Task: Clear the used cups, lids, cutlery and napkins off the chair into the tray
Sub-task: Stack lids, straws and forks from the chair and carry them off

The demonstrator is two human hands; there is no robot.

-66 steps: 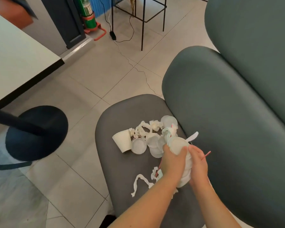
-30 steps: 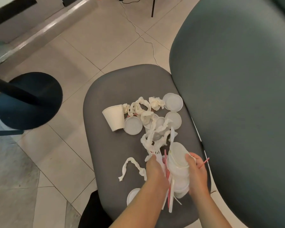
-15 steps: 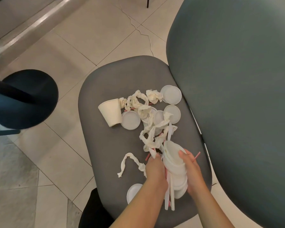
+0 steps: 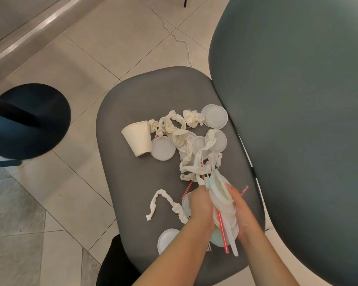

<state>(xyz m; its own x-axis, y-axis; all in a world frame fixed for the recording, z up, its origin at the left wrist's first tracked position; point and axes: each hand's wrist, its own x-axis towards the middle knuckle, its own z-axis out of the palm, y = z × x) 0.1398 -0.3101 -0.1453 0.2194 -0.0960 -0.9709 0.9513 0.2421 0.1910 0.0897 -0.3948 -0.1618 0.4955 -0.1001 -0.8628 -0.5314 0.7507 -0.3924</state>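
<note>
On the grey chair seat lies a paper cup on its side, with several white lids and twisted napkins to its right. My left hand and my right hand both clasp a bundle of stacked white cups, with red straws and white cutlery sticking out below it. A loose napkin strip lies left of my hands. One lid sits near the seat's front edge. No tray is in view.
The chair's large teal backrest rises on the right. A black round table base stands on the tiled floor at left. A cable runs across the tiles behind the seat.
My hands have come down and nearer to me with the cup bundle, from above the pile to the seat's front right. Napkins trail from the bundle. The camera has tilted down.
</note>
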